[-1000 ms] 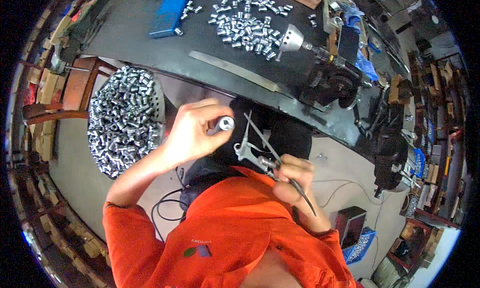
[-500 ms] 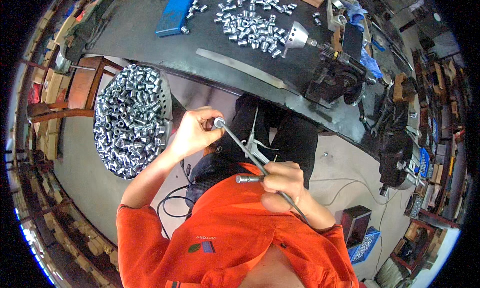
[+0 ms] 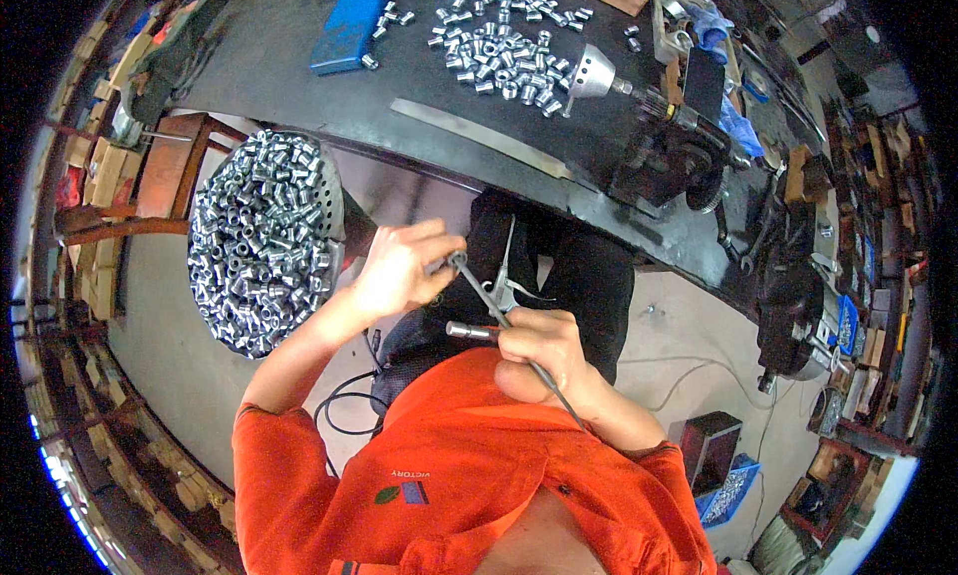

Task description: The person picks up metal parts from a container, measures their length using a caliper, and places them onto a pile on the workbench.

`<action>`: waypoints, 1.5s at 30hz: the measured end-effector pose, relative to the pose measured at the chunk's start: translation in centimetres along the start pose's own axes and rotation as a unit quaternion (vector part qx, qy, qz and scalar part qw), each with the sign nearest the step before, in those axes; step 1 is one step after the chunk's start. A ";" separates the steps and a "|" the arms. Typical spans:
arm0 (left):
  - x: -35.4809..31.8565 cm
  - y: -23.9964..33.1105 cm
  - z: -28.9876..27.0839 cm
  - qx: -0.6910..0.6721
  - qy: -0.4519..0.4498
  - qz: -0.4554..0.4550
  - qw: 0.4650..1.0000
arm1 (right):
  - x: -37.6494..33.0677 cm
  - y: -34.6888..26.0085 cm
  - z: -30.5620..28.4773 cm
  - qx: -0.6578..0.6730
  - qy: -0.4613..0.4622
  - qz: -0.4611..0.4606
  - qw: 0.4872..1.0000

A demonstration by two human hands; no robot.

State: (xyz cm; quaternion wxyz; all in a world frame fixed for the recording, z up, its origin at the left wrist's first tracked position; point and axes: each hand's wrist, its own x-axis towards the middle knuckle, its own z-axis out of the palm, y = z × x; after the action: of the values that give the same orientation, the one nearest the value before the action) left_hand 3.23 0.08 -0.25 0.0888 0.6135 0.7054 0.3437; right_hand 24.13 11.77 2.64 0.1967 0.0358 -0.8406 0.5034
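Observation:
My left hand (image 3: 404, 266) is closed with its fingertips round a small metal sleeve at the upper end of a long thin grey rod (image 3: 489, 301); the fingers hide most of the sleeve. My right hand (image 3: 544, 354) wraps round the rod lower down. A short bright metal cylinder with a thinner shank, like a plug gauge (image 3: 467, 331), sticks out leftward from the same fist. Whether the two pieces join inside the fist cannot be seen. Beyond my hands, a grey air blow gun (image 3: 504, 288) lies against my dark trousers.
At my left stands a perforated metal basket (image 3: 329, 201) heaped with metal sleeves (image 3: 259, 241). More sleeves (image 3: 509, 61) lie on the dark workbench (image 3: 269, 51), beside a blue block (image 3: 349, 26), a flat metal strip (image 3: 479, 136) and a clamped machine (image 3: 669, 156). A black hose (image 3: 334, 405) loops near my left elbow.
My right hand has moved up and left with the rod and the cylinder. My left fingers have turned over the sleeve at the rod's end, which now sits slightly farther right.

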 end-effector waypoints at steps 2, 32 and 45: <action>0.4 -0.5 -0.1 0.017 0.011 -0.022 1.000 | 0.1 -0.6 -0.9 0.014 -0.003 -0.006 1.000; 3.0 -2.3 0.4 0.022 0.019 -0.031 0.999 | 1.3 2.0 -1.9 0.003 0.048 -0.019 0.999; 23.1 -8.1 1.2 -0.003 0.091 -0.141 0.986 | -1.9 2.1 -2.0 0.007 0.122 0.072 0.990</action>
State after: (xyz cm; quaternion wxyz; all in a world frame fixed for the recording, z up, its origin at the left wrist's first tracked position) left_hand -7.97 21.80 0.86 0.0735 0.4739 0.7890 0.3840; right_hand 25.92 14.29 1.02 0.2605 -0.0849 -0.8071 0.5229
